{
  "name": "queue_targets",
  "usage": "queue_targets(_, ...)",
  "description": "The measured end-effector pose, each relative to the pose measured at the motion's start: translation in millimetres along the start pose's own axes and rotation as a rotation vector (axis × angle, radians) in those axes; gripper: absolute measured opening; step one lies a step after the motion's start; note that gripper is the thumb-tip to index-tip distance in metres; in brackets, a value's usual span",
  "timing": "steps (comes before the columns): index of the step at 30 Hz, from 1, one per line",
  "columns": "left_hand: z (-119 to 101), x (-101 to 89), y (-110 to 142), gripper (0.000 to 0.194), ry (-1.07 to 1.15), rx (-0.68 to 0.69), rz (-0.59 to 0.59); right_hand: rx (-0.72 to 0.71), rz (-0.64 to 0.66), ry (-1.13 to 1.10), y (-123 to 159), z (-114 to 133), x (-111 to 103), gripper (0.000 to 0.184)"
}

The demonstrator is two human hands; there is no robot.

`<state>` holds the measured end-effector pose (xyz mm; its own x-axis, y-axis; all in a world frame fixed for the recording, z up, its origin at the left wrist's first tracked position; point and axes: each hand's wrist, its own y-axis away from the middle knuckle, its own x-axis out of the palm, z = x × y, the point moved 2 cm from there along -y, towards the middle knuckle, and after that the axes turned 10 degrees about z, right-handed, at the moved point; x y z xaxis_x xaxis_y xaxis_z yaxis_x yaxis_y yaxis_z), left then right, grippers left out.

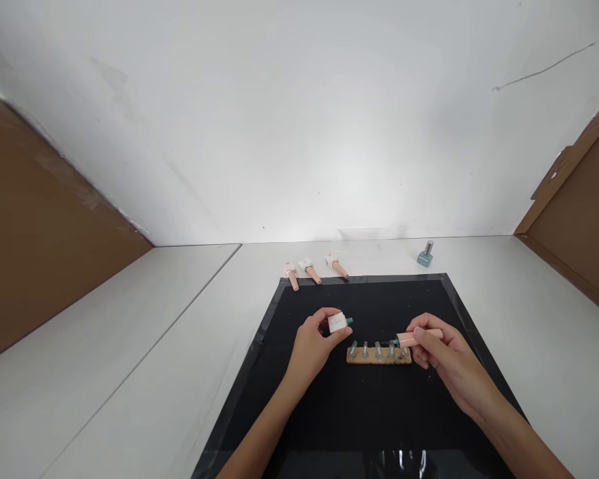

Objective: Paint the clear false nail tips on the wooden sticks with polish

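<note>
White square bottle [337,322] in your left fingers [343,332]; your right fingers [419,334] grip a pink cylindrical brush cap [406,340].

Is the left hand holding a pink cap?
No, the right hand holds a pink cap, while the left hand holds a white bottle.

Reaches in from the near side, slanting the left forearm [272,412] far and right and the right forearm [514,426] far and left. Curves the left hand [318,338] into a thumb-and-finger pinch; pinches likewise with the right hand [442,349], near fingers [420,360] curled.
</note>
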<state>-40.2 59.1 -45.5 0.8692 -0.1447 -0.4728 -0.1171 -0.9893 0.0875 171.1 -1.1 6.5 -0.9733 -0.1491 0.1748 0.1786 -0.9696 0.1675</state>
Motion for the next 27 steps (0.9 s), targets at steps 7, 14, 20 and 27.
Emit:
queue_targets(7, 10, -1.9, -2, 0.033, -0.119, -0.005, 0.111, -0.019, -0.119, -0.024, -2, -4, -6, 0.039)
queue_targets(14, -4, -12.2, 12, 0.054, -0.390, 0.330, 0.324, -0.021, -0.179, -0.029, -2, -1, -7, 0.039)
queue_targets(20, -11, -12.3, 18, 0.040, -0.521, 0.387, 0.464, -0.016, -0.228, -0.049, 0, 4, -5, 0.043)
queue_targets(27, -9, -11.6, 16, 0.024, -0.565, 0.435, 0.428, -0.014, -0.220, -0.084, 0, 3, -5, 0.045)
